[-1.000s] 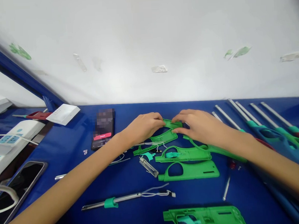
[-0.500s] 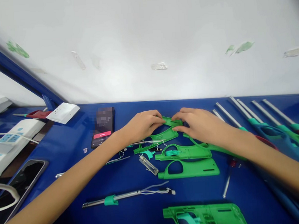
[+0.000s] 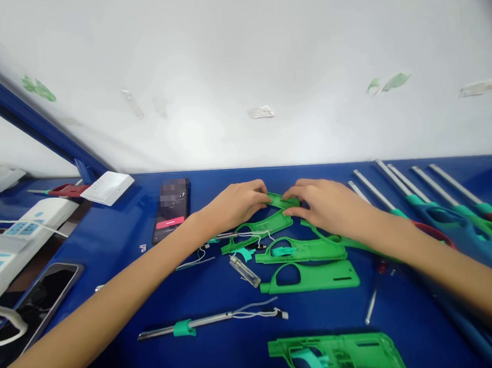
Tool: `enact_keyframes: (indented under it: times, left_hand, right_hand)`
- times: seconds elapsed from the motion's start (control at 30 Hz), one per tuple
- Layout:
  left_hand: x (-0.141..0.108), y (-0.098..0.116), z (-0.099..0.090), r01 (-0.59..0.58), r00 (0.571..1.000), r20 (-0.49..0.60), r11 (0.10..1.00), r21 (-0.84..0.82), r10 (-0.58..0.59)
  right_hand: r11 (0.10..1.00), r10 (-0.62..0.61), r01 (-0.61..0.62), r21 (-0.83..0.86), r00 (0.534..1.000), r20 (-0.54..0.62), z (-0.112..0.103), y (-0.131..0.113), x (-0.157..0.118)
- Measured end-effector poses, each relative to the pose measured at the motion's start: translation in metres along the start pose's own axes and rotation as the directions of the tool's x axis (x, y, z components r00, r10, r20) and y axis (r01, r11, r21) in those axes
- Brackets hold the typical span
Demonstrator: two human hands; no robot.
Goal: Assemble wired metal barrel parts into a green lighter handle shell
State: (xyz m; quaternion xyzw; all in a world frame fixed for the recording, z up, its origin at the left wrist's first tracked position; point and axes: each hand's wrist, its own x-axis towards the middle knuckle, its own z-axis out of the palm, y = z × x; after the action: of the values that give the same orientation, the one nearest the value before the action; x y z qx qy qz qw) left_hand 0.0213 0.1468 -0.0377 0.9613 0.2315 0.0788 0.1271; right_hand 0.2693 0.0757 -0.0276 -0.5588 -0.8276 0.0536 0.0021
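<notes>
Little has just changed: the left hand (image 3: pixel 245 202) and the right hand (image 3: pixel 328 202) keep almost the same pose near the middle of the frame, and the loose parts lie as they did, so the green piece (image 3: pixel 281 200) remains held between them. The left fingers are closed in a pinch on its left end; the right fingers are curled around its right end, with the thumb close to the curved green shell (image 3: pixel 273 222) just below. Whether that thumb touches the shell, I cannot tell. Nearer the bottom of the frame lie 2 more green shells, the upper with a teal trigger (image 3: pixel 282 251) in it, the lower (image 3: pixel 318 279) lying just below it. A clear tank (image 3: pixel 245 270) sits to their left, and a metal tube (image 3: pixel 210 320) with a teal collar and white wires lies at lower centre. At bottom centre-right is another open shell (image 3: pixel 359 343) with a teal part inside. A screwdriver (image 3: pixel 372 304) lies below the right forearm, and long-nosed lighters (image 3: pixel 443 216) fan across the right of the frame. A dark phone (image 3: pixel 172 206) rests at centre-left, beyond the left forearm.
</notes>
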Motion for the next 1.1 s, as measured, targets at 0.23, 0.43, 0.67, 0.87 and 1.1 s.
enact_keyframes:
  times: [0.23,0.43,0.67,0.87,1.1]
  left_hand:
    - [-0.001,-0.003,-0.002,-0.020,1.000,0.005,1.000,-0.020,0.020]
    - [0.001,-0.003,0.000,0.041,0.999,-0.021,0.998,-0.055,-0.043]
    - [0.004,-0.007,0.013,0.237,0.969,-0.050,0.968,-0.077,-0.242]
    - [0.025,-0.023,0.010,0.290,0.955,0.096,0.950,-0.116,-0.279]
    - [0.044,-0.032,-0.005,0.218,0.951,0.244,0.972,-0.090,-0.191]
  right_hand:
    - [1.000,-0.022,0.022,0.021,1.000,0.015,0.000,0.003,0.001]
    - [0.998,-0.032,0.031,0.045,0.999,0.013,-0.003,0.003,0.004]
    - [0.998,-0.028,0.027,0.060,1.000,0.013,-0.004,0.002,0.013]
    - [0.999,-0.018,0.016,0.048,0.999,0.033,-0.003,-0.001,0.015]
    - [1.000,0.001,-0.002,0.014,0.998,0.061,-0.004,-0.005,0.015]
